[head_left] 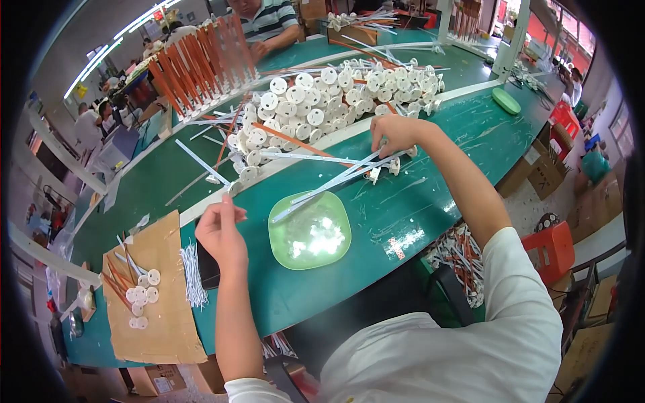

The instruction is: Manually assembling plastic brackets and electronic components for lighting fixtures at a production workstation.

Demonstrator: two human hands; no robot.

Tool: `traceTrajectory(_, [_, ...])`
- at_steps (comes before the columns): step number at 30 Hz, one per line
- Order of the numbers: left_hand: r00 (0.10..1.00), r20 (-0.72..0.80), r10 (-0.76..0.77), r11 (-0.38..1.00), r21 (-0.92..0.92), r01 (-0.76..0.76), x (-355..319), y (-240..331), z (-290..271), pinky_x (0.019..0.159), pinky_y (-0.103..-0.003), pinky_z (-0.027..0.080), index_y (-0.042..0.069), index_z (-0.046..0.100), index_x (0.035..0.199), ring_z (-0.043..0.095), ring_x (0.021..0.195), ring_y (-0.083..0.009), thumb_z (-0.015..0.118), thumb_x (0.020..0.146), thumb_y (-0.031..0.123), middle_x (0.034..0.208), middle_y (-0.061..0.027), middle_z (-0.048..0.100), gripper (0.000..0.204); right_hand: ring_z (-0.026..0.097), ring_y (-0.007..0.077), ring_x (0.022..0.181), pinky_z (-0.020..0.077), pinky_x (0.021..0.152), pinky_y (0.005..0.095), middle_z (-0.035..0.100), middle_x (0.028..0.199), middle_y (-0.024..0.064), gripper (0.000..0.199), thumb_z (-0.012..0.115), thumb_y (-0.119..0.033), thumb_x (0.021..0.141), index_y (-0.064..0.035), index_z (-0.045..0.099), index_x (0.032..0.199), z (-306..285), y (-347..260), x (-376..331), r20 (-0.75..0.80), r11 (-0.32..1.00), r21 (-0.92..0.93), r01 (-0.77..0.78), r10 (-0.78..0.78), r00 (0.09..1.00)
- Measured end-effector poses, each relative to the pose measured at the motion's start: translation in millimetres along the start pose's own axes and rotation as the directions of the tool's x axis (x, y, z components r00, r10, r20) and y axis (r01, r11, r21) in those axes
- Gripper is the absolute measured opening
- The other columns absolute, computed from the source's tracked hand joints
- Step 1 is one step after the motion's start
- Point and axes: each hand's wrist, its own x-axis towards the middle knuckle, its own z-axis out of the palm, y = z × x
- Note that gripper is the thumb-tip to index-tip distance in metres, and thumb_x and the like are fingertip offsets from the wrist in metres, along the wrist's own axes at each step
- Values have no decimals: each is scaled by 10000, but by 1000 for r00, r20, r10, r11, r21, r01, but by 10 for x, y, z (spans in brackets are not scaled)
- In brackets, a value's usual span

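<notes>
Head view: rods (336,180) in right hand (396,133) slant w/ far ends lower-left.

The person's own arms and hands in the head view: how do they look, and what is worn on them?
Both forearms are bare and enter from the lower edge. The left hand and right hand wear no gloves; no rings, watch or bracelet can be seen. A white short sleeve covers the right upper arm, and the edge of another white sleeve shows at the left.

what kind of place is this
Most likely a factory assembly line. A long green workbench carries a big heap of identical white disc parts, the right hand grips white rods, and another person works across the bench.
</notes>
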Motion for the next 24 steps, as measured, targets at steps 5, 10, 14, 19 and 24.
traceTrajectory(5, [998, 18, 54, 998, -19, -53, -61, 13, 17, 594, -229, 453, 4, 630, 719, 569, 600, -82, 659, 940, 155, 646, -32, 633, 269, 646, 270, 925, 500, 855, 388, 684, 902, 103, 206, 807, -106, 630, -65, 752, 823, -360, -92, 65, -67, 986, -27, -165, 163, 984])
traceTrajectory(10, [939, 142, 313, 909, 242, -340, -73, 67, -22, 563, -231, 430, -20, 627, 708, 567, 574, -99, 677, 905, 88, 638, -48, 626, 230, 661, 248, 815, 526, 741, 385, 678, 806, 97, 167, 784, -70, 639, -40, 729, 794, -717, -209, -161, -349, 937, -331, -116, -7, 937])
traceTrajectory(14, [855, 188, 483, 790, 328, -518, -92, 195, -3, 534, -252, 423, -37, 630, 681, 567, 553, -109, 725, 823, 41, 609, -76, 622, 188, 655, 198, 695, 513, 649, 321, 690, 776, 91, 155, 773, -73, 677, -36, 735, 822, -943, -582, -348, -581, 967, -176, -184, 49, 813])
traceTrajectory(19, [859, 359, 365, 872, 193, -451, -183, 194, 125, 701, -266, 531, -47, 703, 918, 663, 719, -139, 701, 825, -23, 831, -102, 712, 97, 660, 123, 699, 507, 634, 265, 711, 779, 71, 140, 785, -82, 746, 4, 722, 837, -231, -1268, -113, -309, 463, 880, 105, 392, 867])
traceTrajectory(24, [806, 592, -21, 987, -118, 112, -283, 153, 187, 913, -316, 516, -31, 559, 1320, 659, 1023, -183, 683, 861, -7, 1181, -153, 666, 476, 662, 128, 722, 501, 656, 250, 708, 822, 86, 130, 781, -61, 782, 14, 699, 849, 169, -2028, 217, -71, 15, 997, 70, 192, 979])
